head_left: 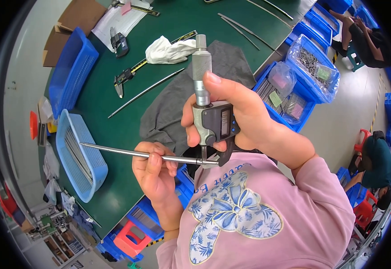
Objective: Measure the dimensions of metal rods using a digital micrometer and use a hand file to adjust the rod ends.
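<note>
Green bench [115,121] bears grey cloth [173,107], calipers [126,76], blue baskets [76,152]

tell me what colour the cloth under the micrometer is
Dark grey; the cloth lies on the green table, clearest in the head view.

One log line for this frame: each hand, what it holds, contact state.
left hand: holds thin metal rod | right hand: holds digital micrometer upright | rod end sits in micrometer's frame | over green table
</note>
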A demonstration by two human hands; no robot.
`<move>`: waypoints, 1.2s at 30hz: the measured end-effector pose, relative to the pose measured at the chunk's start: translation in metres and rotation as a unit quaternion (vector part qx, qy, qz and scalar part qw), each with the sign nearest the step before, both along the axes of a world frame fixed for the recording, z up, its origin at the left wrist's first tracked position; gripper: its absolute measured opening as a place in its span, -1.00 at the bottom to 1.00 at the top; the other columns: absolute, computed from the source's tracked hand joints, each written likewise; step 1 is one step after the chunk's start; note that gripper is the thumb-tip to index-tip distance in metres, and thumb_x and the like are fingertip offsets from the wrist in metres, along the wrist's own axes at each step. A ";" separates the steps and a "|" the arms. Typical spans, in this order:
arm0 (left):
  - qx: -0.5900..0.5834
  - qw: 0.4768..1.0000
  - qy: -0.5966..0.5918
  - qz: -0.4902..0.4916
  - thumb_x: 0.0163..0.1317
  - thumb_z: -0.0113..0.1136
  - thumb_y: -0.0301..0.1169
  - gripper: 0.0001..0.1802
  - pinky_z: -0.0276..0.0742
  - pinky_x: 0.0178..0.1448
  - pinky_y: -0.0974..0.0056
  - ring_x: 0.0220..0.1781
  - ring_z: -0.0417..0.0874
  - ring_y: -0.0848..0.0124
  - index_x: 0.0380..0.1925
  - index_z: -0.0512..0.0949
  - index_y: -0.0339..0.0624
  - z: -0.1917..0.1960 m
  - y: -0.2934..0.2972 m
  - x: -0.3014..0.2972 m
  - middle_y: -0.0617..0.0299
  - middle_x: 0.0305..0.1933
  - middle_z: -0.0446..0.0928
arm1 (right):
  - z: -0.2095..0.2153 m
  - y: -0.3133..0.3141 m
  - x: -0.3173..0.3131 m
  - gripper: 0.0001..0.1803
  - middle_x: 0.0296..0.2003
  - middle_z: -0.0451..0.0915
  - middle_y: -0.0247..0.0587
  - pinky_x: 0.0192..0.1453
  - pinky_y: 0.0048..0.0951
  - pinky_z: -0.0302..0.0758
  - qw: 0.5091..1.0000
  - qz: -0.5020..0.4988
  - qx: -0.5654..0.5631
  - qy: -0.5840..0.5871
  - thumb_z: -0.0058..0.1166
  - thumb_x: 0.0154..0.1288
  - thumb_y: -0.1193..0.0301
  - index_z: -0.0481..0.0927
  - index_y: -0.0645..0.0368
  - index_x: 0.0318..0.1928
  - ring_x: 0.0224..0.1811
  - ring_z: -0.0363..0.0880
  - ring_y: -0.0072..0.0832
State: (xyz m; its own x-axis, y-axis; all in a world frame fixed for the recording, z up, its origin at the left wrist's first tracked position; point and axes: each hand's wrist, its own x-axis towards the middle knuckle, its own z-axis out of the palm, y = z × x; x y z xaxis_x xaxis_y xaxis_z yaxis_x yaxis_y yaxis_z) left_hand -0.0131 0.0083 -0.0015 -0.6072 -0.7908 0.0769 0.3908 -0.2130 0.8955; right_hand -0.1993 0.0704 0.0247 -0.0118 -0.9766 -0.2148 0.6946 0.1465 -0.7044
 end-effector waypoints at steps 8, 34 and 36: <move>0.014 1.000 0.014 0.007 0.19 0.01 -0.41 -0.83 0.24 -0.62 0.50 -0.68 0.35 0.49 -0.40 0.34 -0.32 -0.001 0.001 0.000 0.11 -0.62 0.36 | -0.001 0.001 -0.001 -0.31 -0.55 0.57 -0.04 -0.69 -0.63 0.30 1.000 0.004 -0.012 0.005 -0.35 0.23 -0.14 0.53 0.29 -0.34 -0.73 0.39 -0.54; 0.013 1.000 0.015 0.011 0.19 0.02 -0.40 -0.82 0.27 -0.61 0.51 -0.67 0.37 0.50 -0.39 0.34 -0.33 0.001 0.004 0.000 0.09 -0.59 0.38 | 0.003 0.004 -0.002 -0.26 -0.54 0.57 -0.02 -0.70 -0.68 0.29 0.999 -0.007 -0.035 -0.002 -0.41 0.23 -0.16 0.52 0.35 -0.33 -0.77 0.37 -0.56; 0.018 0.999 0.014 0.022 0.19 0.02 -0.40 -0.81 0.28 -0.61 0.51 -0.66 0.37 0.50 -0.38 0.35 -0.34 -0.004 0.001 0.000 0.09 -0.58 0.39 | 0.003 0.004 -0.007 -0.34 -0.55 0.57 -0.09 -0.68 -0.65 0.28 0.999 0.000 -0.022 0.030 -0.29 0.20 -0.12 0.53 0.32 -0.34 -0.73 0.36 -0.59</move>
State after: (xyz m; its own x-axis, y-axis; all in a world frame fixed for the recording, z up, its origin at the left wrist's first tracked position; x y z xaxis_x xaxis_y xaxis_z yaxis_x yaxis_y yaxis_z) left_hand -0.0133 0.0088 -0.0053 -0.5692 -0.8197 0.0645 0.4257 -0.2267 0.8760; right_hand -0.2064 0.0741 0.0282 -0.0231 -0.9849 -0.1714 0.6504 0.1154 -0.7508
